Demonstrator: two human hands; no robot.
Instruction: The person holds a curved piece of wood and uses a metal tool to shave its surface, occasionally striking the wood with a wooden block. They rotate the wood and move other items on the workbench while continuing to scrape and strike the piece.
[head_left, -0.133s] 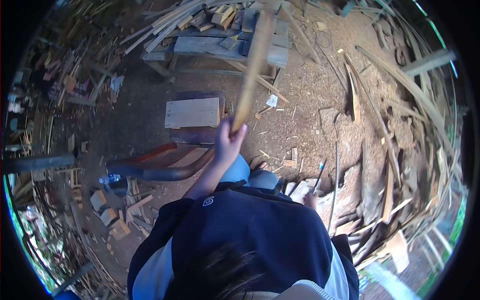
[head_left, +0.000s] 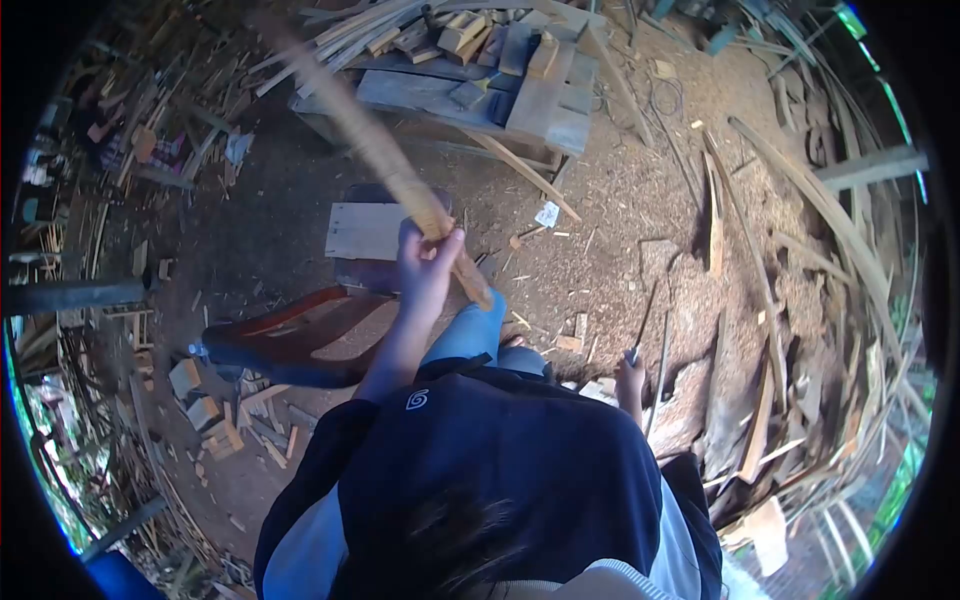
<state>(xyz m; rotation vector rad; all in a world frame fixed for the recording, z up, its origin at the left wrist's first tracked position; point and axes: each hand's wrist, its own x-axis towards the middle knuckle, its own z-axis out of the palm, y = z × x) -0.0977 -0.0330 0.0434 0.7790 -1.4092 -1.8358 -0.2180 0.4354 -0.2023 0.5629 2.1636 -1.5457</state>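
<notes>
The stick (head_left: 386,160) is matt wood, the chair (head_left: 285,365) smooth, glossy wood

Single fisheye view, taken from wearer's head, aimed forward and steeply down, bent strongly at edges. Navy jacket (head_left: 510,430) seen from close above, at bottom. Left hand (head_left: 425,265) and right hand (head_left: 630,374) framed beyond it; wooden workbench (head_left: 420,92) shown farther off, at top.

wooden stick (head_left: 372,138): long, light brown, far end blurred, gripped near its lower end in left hand (head_left: 424,272), slanting forward-left | slim tool (head_left: 647,315): dark, handle in right hand (head_left: 629,378), pointing forward, well apart from stick
</notes>
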